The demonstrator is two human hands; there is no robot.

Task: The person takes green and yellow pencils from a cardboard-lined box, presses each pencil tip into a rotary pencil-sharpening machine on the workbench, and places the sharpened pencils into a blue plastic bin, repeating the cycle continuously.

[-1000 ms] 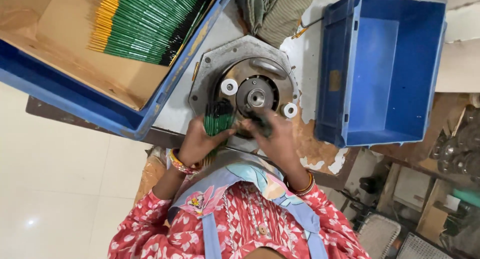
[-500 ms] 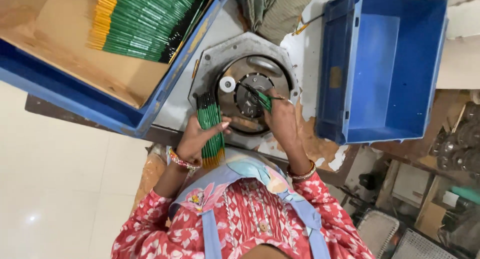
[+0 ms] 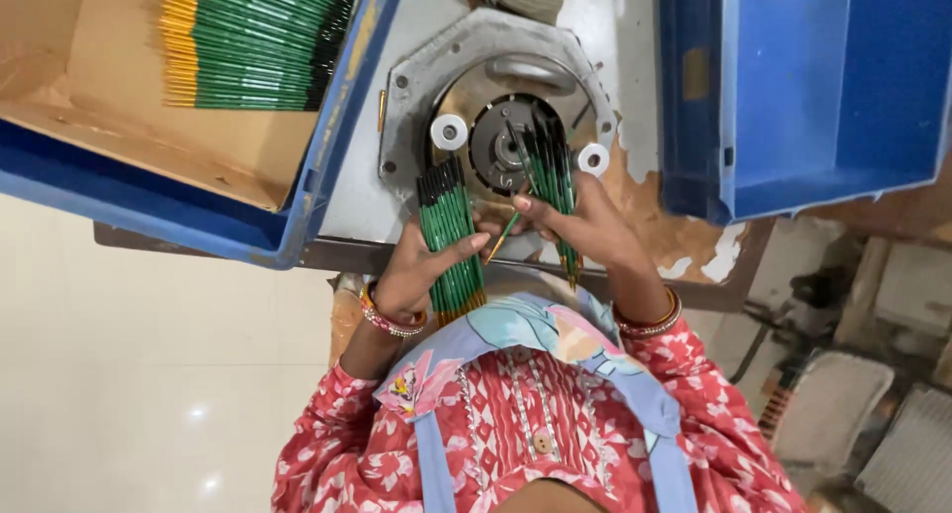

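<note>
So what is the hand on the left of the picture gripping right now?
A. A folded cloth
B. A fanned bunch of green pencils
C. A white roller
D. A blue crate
B: the left hand is closed around a bunch of green pencils with dark tips, held in front of the round metal machine; the blue crate sits untouched to the side.

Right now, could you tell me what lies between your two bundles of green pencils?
In the head view, one loose pencil lies slanted between the left bundle and the right bundle, pinched by the right hand.
</note>
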